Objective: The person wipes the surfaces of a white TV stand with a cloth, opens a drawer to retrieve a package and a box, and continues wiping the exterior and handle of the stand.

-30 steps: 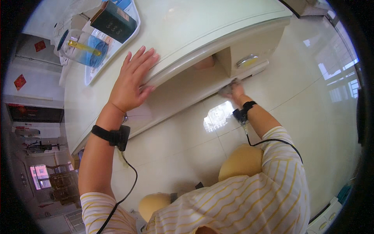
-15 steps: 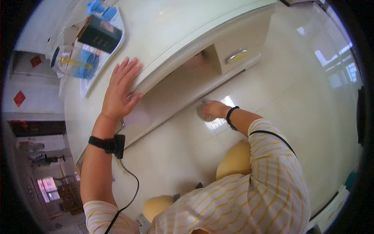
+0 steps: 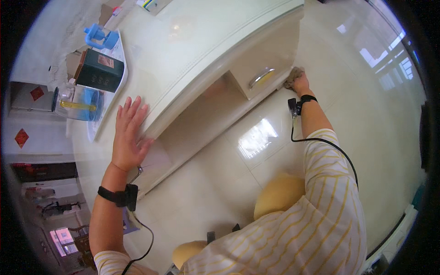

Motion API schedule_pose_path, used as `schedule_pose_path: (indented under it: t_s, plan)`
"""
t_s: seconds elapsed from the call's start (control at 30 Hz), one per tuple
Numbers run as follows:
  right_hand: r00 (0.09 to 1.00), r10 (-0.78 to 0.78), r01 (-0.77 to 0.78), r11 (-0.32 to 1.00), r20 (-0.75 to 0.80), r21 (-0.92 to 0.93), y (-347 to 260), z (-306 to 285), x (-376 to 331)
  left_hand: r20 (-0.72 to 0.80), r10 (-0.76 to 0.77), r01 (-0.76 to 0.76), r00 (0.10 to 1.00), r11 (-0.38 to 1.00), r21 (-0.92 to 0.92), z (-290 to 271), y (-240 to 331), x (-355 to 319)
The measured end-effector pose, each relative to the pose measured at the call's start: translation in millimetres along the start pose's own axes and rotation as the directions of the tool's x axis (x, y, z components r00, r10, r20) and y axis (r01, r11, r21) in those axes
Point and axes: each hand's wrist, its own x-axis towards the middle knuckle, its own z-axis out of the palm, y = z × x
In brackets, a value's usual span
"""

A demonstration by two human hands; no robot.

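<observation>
My left hand [image 3: 128, 137] rests on the front edge of a white cabinet top [image 3: 183, 59], its fingers stretched and apart, holding nothing. Far to the right, my right hand [image 3: 301, 84] is closed on a crumpled grey-brown cloth [image 3: 292, 78]. That cloth touches the low base ledge of the cabinet near its right end, just beside the drawer with a curved silver handle [image 3: 261, 78]. Part of the cloth is hidden by the hand. Both wrists wear black straps with small devices and cables.
A white tray [image 3: 120, 75] on the cabinet top holds a dark green box [image 3: 101, 71], a clear pitcher [image 3: 75, 104] with blue and a light blue cup-like item [image 3: 100, 36]. An open recess [image 3: 197, 114] lies beside the drawer. Glossy tiled floor [image 3: 220, 178] reflects a window.
My right hand has moved with the cloth rightward and away from me, from the floor by the cabinet base to its right end. My left hand stays on the edge.
</observation>
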Motion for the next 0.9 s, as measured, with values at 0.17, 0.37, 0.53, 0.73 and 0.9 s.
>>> schedule_pose_path:
  t_s: [0.17,0.37,0.53,0.73,0.9]
  plan:
    - [0.933,-0.333,0.353,0.777,0.136,-0.522,13,45,25,0.031,0.063,-0.062,0.998,0.997,-0.037,-5,-6,8]
    - [0.931,0.328,-0.346,0.654,0.16,0.673,16,58,4,0.074,0.077,-0.073,0.994,0.995,-0.063,-1,-9,8]
    - [0.886,0.077,0.164,0.871,0.458,-0.464,-51,28,-34,0.169,0.046,-0.037,0.985,0.998,-0.056,-4,-12,1]
    - [0.91,0.132,-0.03,0.966,0.393,-0.256,-24,52,-41,0.182,0.07,-0.059,0.981,0.996,-0.066,-9,-19,9]
    - [0.629,0.378,-0.77,0.184,0.679,0.611,-74,25,-90,0.149,0.028,-0.018,0.988,0.998,-0.066,-3,-24,7]
